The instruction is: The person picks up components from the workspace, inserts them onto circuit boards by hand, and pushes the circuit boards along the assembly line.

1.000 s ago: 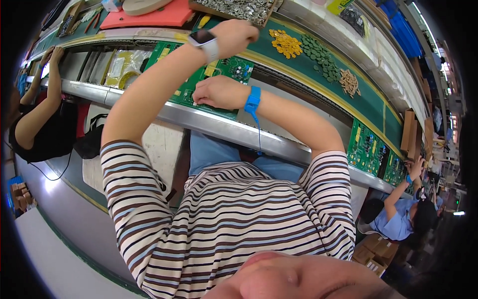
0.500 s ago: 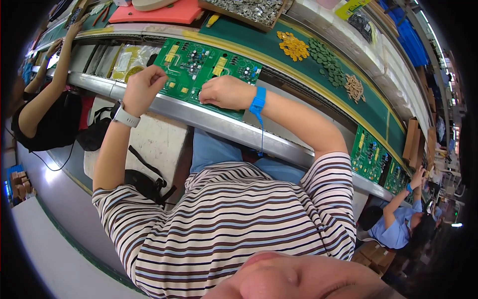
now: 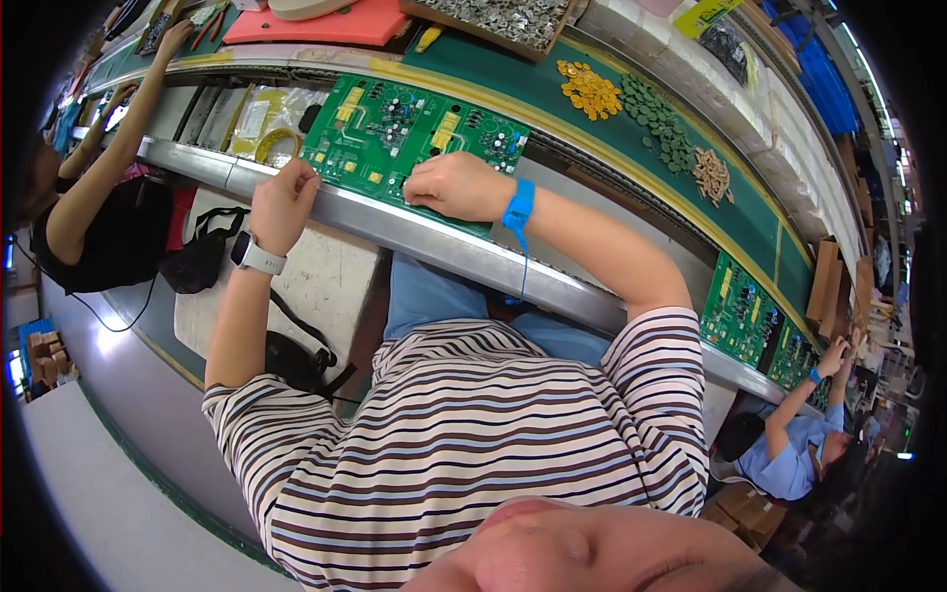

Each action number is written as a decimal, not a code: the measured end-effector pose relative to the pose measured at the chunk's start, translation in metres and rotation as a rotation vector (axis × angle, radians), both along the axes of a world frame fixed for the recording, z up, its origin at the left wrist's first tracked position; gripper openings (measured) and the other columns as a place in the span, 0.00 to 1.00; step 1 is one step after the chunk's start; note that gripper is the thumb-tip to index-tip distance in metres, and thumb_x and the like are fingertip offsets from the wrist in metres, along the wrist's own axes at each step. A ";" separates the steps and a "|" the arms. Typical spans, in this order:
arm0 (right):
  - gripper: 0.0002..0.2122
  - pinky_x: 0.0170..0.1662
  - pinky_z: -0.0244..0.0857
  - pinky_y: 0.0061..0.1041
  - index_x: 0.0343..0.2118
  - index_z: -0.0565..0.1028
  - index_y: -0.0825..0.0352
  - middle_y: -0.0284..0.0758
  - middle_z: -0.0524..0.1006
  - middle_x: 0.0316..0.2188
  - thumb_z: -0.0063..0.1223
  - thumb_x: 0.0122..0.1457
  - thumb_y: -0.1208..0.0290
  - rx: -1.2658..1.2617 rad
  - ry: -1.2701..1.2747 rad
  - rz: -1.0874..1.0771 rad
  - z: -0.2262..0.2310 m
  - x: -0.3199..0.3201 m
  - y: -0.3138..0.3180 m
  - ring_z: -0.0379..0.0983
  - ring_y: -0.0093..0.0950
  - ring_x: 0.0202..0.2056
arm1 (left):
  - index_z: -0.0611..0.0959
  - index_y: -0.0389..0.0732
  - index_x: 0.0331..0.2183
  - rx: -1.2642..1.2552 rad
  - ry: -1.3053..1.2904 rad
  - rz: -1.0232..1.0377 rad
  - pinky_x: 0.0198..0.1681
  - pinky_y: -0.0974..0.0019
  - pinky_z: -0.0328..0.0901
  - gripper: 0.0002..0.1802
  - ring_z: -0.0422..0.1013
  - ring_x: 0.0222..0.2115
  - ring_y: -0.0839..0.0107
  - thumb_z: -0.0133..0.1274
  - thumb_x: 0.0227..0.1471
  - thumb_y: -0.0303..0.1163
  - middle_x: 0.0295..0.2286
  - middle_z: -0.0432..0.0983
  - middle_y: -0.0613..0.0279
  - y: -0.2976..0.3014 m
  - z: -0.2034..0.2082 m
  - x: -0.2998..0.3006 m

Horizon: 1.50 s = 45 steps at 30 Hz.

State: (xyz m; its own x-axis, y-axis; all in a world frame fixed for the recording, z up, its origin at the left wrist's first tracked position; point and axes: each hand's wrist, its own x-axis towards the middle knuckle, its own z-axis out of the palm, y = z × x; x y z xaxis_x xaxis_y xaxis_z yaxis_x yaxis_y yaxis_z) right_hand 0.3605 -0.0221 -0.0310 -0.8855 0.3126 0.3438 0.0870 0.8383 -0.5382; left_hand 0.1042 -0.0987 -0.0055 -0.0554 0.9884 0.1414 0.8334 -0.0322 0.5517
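Along a silver rail (image 3: pixel 365 217), a green circuit board (image 3: pixel 380 138) is being supported before the person. Its near part is being covered by the right hand (image 3: pixel 459 187), fingers curled nearly closed; any held piece is being hidden. Near the board's left corner, the left hand (image 3: pixel 284 212) is being held with fingertips bunched; whether anything is being gripped cannot be told. Beyond, yellow pieces (image 3: pixel 590 91) are being displayed.

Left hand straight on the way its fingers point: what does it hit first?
Probably the green circuit board, near its left end, just beyond the metal rail. Depth is unclear; the left hand might pass above it.
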 end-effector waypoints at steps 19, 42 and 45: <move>0.01 0.31 0.68 0.29 0.22 0.70 0.63 0.31 0.72 0.24 0.46 0.45 0.75 0.201 -0.024 -0.037 0.003 0.009 -0.013 0.71 0.31 0.31 | 0.78 0.37 0.22 -0.126 0.012 0.043 0.25 0.65 0.66 0.07 0.72 0.20 0.61 0.53 0.42 0.31 0.19 0.75 0.55 0.030 -0.002 -0.013; 0.00 0.31 0.68 0.30 0.21 0.69 0.64 0.32 0.72 0.23 0.46 0.44 0.75 0.179 -0.036 -0.051 0.003 0.014 -0.010 0.71 0.32 0.31 | 0.75 0.38 0.22 0.031 0.275 -0.085 0.27 0.57 0.65 0.06 0.71 0.24 0.54 0.50 0.44 0.30 0.21 0.74 0.53 0.028 -0.007 0.001; 0.01 0.31 0.68 0.31 0.21 0.69 0.64 0.33 0.72 0.24 0.46 0.45 0.75 0.192 -0.056 -0.052 0.004 0.016 -0.008 0.71 0.33 0.31 | 0.75 0.38 0.23 0.041 0.279 -0.105 0.27 0.56 0.65 0.06 0.71 0.24 0.54 0.49 0.45 0.30 0.22 0.74 0.53 0.030 -0.005 0.004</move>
